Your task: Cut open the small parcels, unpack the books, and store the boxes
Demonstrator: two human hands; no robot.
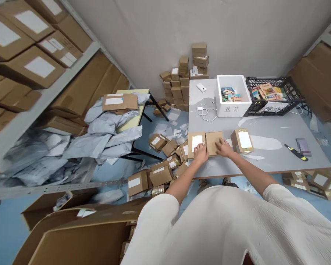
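Two brown cardboard surfaces lie side by side at the table's left front: a small box with a white label [197,139] and a plain cardboard box or flap [213,139]. A dark gap runs between them; I cannot tell whether they are joined. My left hand [201,152] rests on the lower right part of the labelled one, fingers laid forward. On the right edge of the plain one lies my right hand [223,148], its fingers apart. Just right of that hand stands a closed, taped carton with a white label [242,141].
A white foam box [234,109] and a black crate [273,106] hold colourful booklets or cards. A yellow-and-black cutter [296,152] lies at right, near a blurred object. Cartons are heaped on the floor [160,176]. Grey parcels [99,141] cover a side table; shelves stand left.
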